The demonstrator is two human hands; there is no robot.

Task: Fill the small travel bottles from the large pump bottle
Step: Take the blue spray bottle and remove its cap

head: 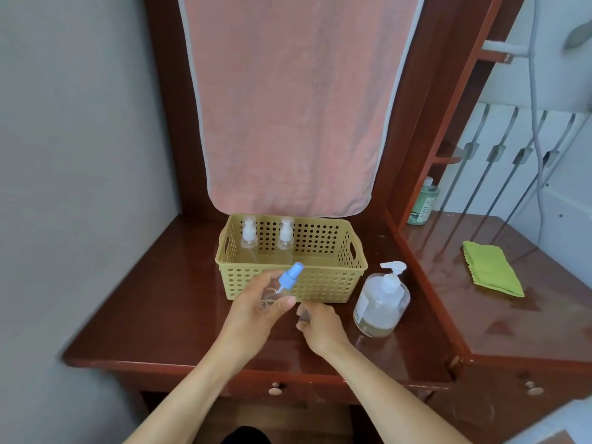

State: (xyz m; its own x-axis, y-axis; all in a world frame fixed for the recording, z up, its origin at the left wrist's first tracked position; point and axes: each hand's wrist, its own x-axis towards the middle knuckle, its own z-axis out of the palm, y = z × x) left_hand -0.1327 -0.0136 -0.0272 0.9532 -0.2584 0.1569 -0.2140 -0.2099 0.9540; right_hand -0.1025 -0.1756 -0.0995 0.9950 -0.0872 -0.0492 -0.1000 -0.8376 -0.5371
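My left hand (256,310) grips a small clear travel bottle with a blue spray cap (290,278), tilted, just in front of the yellow perforated basket (320,285). My right hand (320,326) hovers close beside it with its fingers curled near the bottle's base; whether it holds anything is unclear. Two more clear travel bottles with white caps, one to the left (249,235) and one to the right (286,234), stand upright in the basket's back left. The large clear pump bottle (381,301), low on yellowish liquid, stands on the wooden top to the right of the basket.
A pink towel (288,107) hangs behind the basket. A folded green cloth (491,270) lies on the raised right section of the dresser (160,299). A green bottle (424,201) stands at the back right. Drawer knobs sit below the front edge.
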